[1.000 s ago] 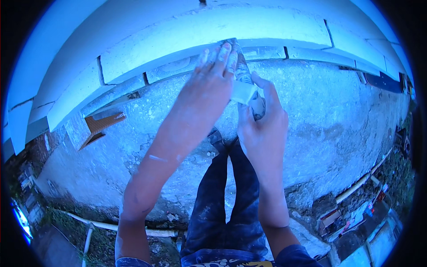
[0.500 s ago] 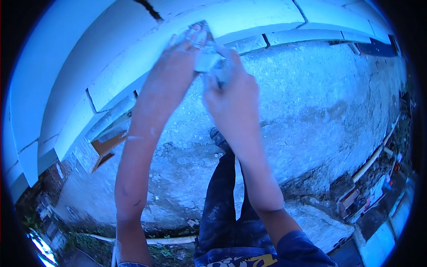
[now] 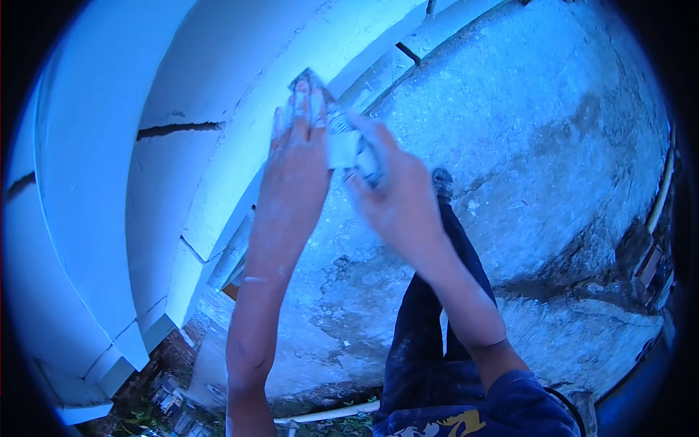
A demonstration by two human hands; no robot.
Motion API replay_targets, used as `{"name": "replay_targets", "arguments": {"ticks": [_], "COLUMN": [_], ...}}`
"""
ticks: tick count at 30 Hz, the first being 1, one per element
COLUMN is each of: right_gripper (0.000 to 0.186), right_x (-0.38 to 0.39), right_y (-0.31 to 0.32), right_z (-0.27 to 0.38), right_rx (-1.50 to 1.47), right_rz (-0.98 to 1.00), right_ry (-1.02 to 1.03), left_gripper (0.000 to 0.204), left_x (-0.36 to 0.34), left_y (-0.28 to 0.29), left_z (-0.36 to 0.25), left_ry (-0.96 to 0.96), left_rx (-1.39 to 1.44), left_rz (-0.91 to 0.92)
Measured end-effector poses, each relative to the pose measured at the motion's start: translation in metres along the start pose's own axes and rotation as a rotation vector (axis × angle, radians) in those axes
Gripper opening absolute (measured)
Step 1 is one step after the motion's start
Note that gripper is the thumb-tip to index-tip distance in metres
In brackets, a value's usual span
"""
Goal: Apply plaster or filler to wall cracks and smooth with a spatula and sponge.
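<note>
My left hand (image 3: 298, 149) lies with its fingers stretched flat over the front of a hand tool, pressing it against a pale ledge (image 3: 244, 109). The tool's dark, pointed flat plate (image 3: 309, 74) shows beyond the fingertips. Behind it is a pale blocky part (image 3: 342, 149). My right hand (image 3: 393, 186) is closed around the rear of this tool, its thumb and forefinger on either side. Blur hides the tool's exact kind. Whitish dust or paste coats the left fingers.
A large pale panel (image 3: 80, 182) curves up on the left, beside the ledge. Dark gaps (image 3: 178, 129) cut across the ledge. Below lies rough concrete ground (image 3: 524, 146), with my shoe (image 3: 441, 182) on it. A pale pipe (image 3: 331, 414) runs near the bottom, by plants and rubble.
The view has turned, so the ledge now runs more steeply. Both hands and the tool appear lower in the picture, still together on the ledge. The brown box at left is mostly hidden now.
</note>
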State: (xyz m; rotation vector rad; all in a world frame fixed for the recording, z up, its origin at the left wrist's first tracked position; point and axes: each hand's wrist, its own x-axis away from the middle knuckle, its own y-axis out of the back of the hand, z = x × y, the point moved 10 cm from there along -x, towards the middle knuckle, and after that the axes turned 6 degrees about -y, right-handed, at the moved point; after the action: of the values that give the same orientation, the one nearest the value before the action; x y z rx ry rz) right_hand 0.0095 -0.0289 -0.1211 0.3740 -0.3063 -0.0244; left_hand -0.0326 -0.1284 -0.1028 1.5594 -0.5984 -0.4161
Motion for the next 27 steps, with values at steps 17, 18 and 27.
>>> {"name": "replay_targets", "arguments": {"ticks": [17, 18, 27], "right_gripper": [0.046, 0.046, 0.051], "right_x": [-0.036, -0.036, -0.046], "right_y": [0.039, 0.044, 0.053], "right_z": [-0.049, -0.054, -0.065], "right_rx": [-0.579, -0.566, -0.39], "right_rz": [0.059, 0.028, -0.012], "right_ry": [-0.185, -0.231, -0.158], "left_gripper": [0.05, 0.051, 0.053], "left_x": [0.019, 0.019, 0.021], "left_y": [0.01, 0.01, 0.016], "left_z": [0.122, 0.119, 0.113], "left_ry": [0.071, 0.098, 0.08], "left_rx": [0.53, 0.511, 0.325], "left_rz": [-0.443, -0.441, -0.365]}}
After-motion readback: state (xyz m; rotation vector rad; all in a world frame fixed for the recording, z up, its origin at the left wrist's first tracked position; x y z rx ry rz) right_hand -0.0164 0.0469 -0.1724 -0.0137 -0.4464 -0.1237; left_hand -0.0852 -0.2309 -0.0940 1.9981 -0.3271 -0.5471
